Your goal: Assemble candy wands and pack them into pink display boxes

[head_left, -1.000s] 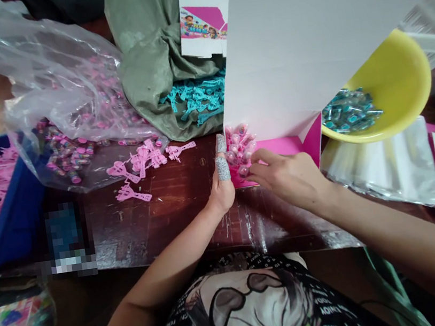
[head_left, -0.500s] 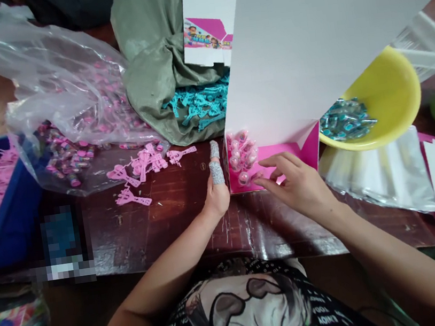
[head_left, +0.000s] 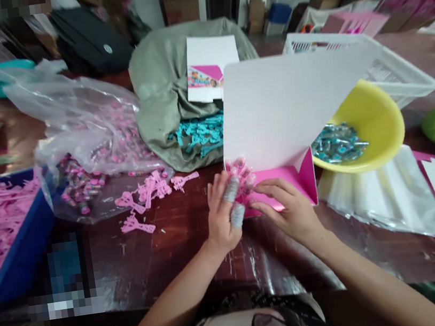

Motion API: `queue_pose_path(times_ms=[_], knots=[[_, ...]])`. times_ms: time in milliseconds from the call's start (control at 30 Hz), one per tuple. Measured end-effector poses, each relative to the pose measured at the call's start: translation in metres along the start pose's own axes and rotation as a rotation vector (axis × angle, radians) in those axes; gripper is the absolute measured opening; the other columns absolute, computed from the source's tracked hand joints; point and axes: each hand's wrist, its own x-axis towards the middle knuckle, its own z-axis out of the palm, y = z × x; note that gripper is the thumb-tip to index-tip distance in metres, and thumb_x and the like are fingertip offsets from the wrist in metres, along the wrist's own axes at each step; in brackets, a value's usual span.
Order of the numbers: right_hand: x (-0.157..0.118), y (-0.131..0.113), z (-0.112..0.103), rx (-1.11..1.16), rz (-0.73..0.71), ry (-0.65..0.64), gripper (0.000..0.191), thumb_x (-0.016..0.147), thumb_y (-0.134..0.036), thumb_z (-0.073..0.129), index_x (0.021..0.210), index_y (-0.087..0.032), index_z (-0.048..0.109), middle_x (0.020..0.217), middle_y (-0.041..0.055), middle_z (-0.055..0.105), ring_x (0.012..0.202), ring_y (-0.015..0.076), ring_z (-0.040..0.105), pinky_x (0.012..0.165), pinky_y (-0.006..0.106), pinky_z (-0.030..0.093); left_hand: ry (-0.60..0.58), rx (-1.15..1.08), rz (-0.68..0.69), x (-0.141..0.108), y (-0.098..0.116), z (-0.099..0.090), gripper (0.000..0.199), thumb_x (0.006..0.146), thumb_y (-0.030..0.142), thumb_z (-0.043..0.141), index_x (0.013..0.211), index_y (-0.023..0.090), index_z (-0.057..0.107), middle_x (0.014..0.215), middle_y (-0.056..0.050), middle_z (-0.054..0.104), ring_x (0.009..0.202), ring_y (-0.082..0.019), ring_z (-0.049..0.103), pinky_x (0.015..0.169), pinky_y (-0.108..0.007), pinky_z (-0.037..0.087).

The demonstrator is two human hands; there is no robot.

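A pink box (head_left: 302, 186) with a tall white raised lid (head_left: 266, 107) stands on the dark red table. Clear-wrapped pink pieces (head_left: 243, 173) lie in its left end. At the box's left wall is my left hand (head_left: 222, 213), its fingers apart and two of them wrapped in grey tape; it touches the wrapped pieces or the wall beside them. My right hand (head_left: 288, 207) reaches over the front edge, thumb and index finger near the pieces. Whether anything is between those fingertips is too small to tell.
To the right are a yellow bowl (head_left: 383, 129) of teal packets and clear bags (head_left: 388, 198). Left are loose pink pieces (head_left: 151, 185), a clear plastic bag (head_left: 67, 103) and a blue bin (head_left: 24, 260). Behind stands a green sack (head_left: 156, 74) with teal pieces (head_left: 201, 133).
The view has tilted up, showing more of the room. My left hand has moved from outside the box's left side onto its edge, fingers over the wrapped pieces. My right hand stays near them.
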Motion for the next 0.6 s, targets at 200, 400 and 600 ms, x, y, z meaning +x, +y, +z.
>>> queue_pose_path(times_ms=[200,400,600], knots=[[0.028,-0.003,0.03,0.269,0.263,-0.116,0.07,0.103,-0.058,0.028,0.162,-0.023,0.017,0.169,0.0118,0.016,0.156,0.0233,0.013,0.125,0.055,0.021,-0.023,-0.454,-0.407,0.024,-0.007,0.018,0.061,0.106,0.052,0.017,0.162,0.027,0.012,0.17,-0.003,0.006,0.157,-0.021,0.006,0.13,-0.046,0.008],[0.03,-0.006,0.041,0.105,0.217,-0.248,0.079,0.1,-0.064,0.029,0.16,-0.013,0.025,0.168,0.0148,0.012,0.156,0.0261,0.006,0.126,0.054,0.012,0.007,-0.48,-0.418,0.018,-0.005,0.037,0.069,0.104,0.057,0.021,0.162,0.019,0.015,0.169,-0.008,0.014,0.157,-0.02,0.011,0.13,-0.043,0.01],[0.03,-0.033,0.003,-0.092,0.083,-0.118,0.07,0.1,-0.055,0.034,0.163,-0.037,0.006,0.17,-0.0031,0.003,0.155,0.029,0.009,0.126,0.056,0.013,0.041,-0.232,-0.321,-0.003,0.003,-0.032,0.065,0.105,0.05,0.024,0.162,0.024,0.006,0.171,-0.005,0.003,0.157,-0.021,0.004,0.13,-0.043,0.008]])
